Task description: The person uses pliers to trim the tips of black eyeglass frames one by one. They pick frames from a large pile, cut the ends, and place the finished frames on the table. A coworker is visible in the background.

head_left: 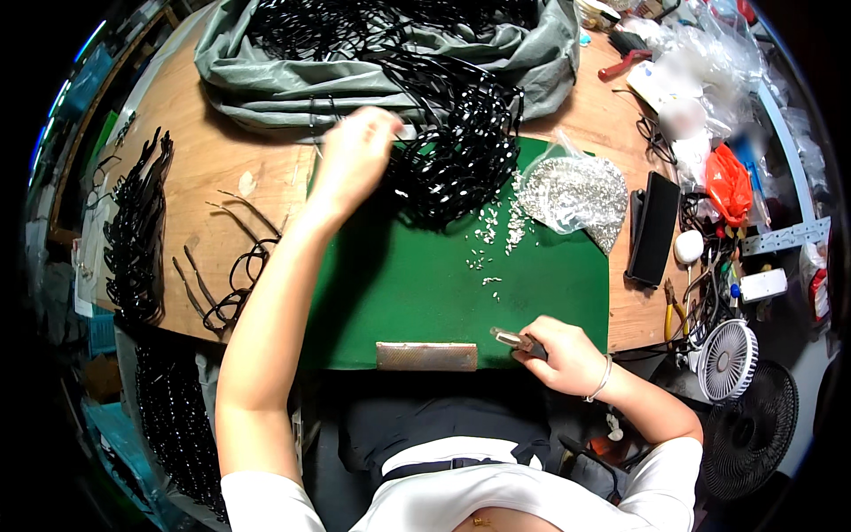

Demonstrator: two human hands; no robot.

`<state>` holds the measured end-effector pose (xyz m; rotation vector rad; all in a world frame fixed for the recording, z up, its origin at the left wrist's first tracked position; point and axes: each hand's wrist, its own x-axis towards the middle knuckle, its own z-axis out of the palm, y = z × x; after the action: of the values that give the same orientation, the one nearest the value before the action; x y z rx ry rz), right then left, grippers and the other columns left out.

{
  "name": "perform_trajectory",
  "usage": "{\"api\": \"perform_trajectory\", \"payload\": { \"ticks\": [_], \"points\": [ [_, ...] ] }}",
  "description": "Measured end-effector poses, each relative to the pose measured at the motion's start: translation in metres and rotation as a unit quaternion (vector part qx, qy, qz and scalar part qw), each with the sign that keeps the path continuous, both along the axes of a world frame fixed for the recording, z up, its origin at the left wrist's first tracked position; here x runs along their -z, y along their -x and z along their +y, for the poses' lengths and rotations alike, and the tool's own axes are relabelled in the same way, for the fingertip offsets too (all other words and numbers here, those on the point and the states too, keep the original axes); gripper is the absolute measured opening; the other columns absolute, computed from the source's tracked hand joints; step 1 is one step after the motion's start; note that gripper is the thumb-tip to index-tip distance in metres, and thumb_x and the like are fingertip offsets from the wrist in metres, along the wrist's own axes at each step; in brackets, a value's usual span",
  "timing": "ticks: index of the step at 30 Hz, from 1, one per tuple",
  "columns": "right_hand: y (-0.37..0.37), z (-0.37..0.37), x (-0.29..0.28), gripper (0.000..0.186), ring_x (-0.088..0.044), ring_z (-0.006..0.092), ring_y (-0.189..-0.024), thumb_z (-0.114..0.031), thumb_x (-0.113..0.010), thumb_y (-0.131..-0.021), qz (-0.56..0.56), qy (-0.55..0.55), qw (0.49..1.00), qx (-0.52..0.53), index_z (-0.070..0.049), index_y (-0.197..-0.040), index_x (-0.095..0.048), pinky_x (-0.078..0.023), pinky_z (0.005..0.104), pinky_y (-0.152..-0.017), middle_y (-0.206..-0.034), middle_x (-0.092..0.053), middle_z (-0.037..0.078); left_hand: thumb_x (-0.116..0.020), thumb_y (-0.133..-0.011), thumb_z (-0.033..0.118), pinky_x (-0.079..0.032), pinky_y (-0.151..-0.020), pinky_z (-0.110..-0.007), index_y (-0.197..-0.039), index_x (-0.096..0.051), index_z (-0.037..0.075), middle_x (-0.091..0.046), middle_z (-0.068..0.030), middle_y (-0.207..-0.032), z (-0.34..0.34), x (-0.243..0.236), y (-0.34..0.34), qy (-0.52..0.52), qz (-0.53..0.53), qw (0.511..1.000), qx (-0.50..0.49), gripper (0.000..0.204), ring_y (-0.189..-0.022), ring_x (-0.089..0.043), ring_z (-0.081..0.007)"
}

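Note:
My left hand point(359, 160) is reached out over the far side of the green mat point(399, 284), slightly blurred, its fingers curled in. What they hold, if anything, I cannot make out. Just to its right lies a thick heap of shiny black cords point(456, 160), spilling from a grey cloth sack point(292, 93). Low over the mat's near right part, my right hand point(572, 359) is closed around a pair of pliers point(519, 342), jaws pointing left. Small silvery-white metal pieces point(514, 226) are scattered on the mat beside a clear plastic bag point(576, 195) full of them.
A metal plate point(425, 356) sits at the mat's near edge. Black cord bundles lie at left point(137, 235), with loose cords point(239, 275) nearer. On the right are a black stand point(653, 230), yellow-handled pliers point(675, 315), a red plastic bag point(729, 184) and a white fan point(729, 361).

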<state>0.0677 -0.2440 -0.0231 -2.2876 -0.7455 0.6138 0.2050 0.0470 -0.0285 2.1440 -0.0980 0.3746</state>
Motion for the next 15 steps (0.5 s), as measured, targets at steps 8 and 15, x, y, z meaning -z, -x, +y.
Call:
{"api": "perform_trajectory", "payload": {
  "ticks": [8, 15],
  "points": [
    [-0.010, 0.026, 0.005, 0.048, -0.054, 0.0260, -0.076, -0.010, -0.060, -0.067, -0.178, 0.113, 0.977, -0.024, 0.002, -0.110, -0.044, -0.043, 0.0341, -0.066, -0.104, -0.045, 0.013, -0.036, -0.091, 0.021, -0.050, -0.072, -0.030, -0.093, -0.044, -0.001, -0.053, -0.0253, -0.105, -0.016, -0.101, 0.075, 0.383, -0.024, 0.915, 0.125, 0.024, -0.080, -0.061, -0.0238],
    [-0.016, 0.015, -0.001, 0.029, -0.054, 0.0292, -0.074, -0.006, -0.058, -0.066, -0.130, 0.047, 0.990, 0.005, -0.002, -0.093, -0.049, -0.044, 0.0376, -0.064, -0.087, -0.049, 0.013, -0.062, -0.067, -0.008, -0.050, -0.068, -0.024, -0.122, -0.015, 0.002, -0.051, -0.0231, -0.108, -0.035, -0.054, 0.197, 0.365, 0.175, 0.914, 0.030, 0.073, -0.073, -0.061, -0.0162]
  ]
}}
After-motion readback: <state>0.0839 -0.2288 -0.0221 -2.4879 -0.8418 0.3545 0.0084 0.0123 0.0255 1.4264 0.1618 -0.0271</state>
